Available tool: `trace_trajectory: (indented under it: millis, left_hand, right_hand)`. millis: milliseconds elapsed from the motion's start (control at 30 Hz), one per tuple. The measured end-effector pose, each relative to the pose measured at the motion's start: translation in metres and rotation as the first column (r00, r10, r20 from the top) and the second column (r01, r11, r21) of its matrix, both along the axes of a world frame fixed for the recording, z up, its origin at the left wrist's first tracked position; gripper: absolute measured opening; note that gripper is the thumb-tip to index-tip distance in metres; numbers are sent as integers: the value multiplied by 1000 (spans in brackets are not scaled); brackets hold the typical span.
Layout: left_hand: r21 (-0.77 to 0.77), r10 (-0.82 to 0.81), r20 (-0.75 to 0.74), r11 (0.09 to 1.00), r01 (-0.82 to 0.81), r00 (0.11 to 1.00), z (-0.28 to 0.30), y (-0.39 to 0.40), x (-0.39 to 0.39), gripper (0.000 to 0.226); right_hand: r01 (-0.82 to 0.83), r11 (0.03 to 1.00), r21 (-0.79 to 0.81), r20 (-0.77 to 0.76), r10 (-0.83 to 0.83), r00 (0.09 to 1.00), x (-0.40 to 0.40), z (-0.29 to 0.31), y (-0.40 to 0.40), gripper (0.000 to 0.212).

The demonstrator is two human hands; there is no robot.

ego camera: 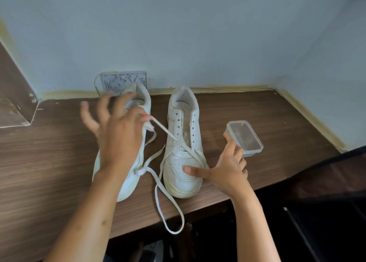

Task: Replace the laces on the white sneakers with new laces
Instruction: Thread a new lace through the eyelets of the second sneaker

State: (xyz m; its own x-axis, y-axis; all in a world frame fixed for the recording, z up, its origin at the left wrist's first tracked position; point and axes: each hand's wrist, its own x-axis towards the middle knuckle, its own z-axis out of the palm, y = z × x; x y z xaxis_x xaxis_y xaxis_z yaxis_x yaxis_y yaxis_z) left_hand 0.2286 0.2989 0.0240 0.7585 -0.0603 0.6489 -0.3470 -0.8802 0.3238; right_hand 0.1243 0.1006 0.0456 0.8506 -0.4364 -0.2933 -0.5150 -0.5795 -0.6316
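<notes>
Left hand (118,135): raised over the left sneaker (126,159), thumb and a finger pinching the lace (168,134) near its end; other fingers spread and blurred.
Right hand (223,168): grasps nothing; thumb pressed flat on the toe of the right sneaker (183,153), fingers loosely bent beside it.
Lace path: runs taut from the pinch to a low eyelet of the right sneaker, crosses the vamp, then trails off the toe; a long loop hangs over the front edge of the tabletop (49,153).
Sneakers: both upright on the tabletop, side by side, heels to the wall; upper eyelets of the right one bare. Whether this lace is old or new I cannot tell.
Plastic container (244,138): clear, lidless, just beside the right fingers.
Risk 1: a hard pull could drag or tip the right sneaker if the thumb slips.
Risk 2: the hanging loop could snag below the edge.
Risk 3: slack could tangle with lace lying on the left sneaker.
Risk 4: right fingers could knock the container.
</notes>
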Motion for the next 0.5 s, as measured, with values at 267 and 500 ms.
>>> trace_trajectory:
  millis: [267,500]
  left_hand:
    - [26,-248,5,968,248,969,3,-2,1,27]
    - [106,-413,-4,905,411,911,-2,-22,-8,16]
  right_hand:
    - [-3,1000,8,6,3,1000,1,1,0,147]
    - [-3,1000,12,13,2,1000,1,0,0,147]
